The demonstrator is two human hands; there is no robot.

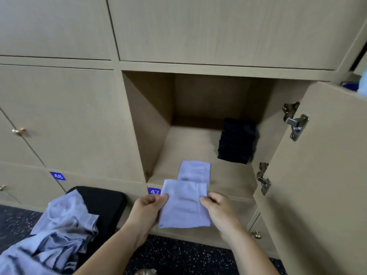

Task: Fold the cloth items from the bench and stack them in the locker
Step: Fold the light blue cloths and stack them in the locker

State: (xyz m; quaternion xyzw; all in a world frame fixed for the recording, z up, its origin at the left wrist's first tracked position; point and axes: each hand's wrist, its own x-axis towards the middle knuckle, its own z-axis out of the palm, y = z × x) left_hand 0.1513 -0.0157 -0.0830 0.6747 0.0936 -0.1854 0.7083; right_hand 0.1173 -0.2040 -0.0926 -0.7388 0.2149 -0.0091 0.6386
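A folded pale lilac cloth [183, 207] is held flat in front of the open locker [156, 120], numbered 47. My left hand [151, 205] pinches its left edge and my right hand [216, 205] pinches its right edge. Another folded lilac cloth [195, 170] lies on the locker floor near the front edge. A folded black cloth [237, 142] sits deeper inside at the right. A crumpled lilac-grey garment [59, 233] lies on the black bench [107, 201] at the lower left.
The locker door [321, 165] stands open to the right, with two metal hinges [296, 122] on its inner side. Closed locker doors with brass knobs [18, 132] surround the open one. Dark speckled floor [178, 257] lies below.
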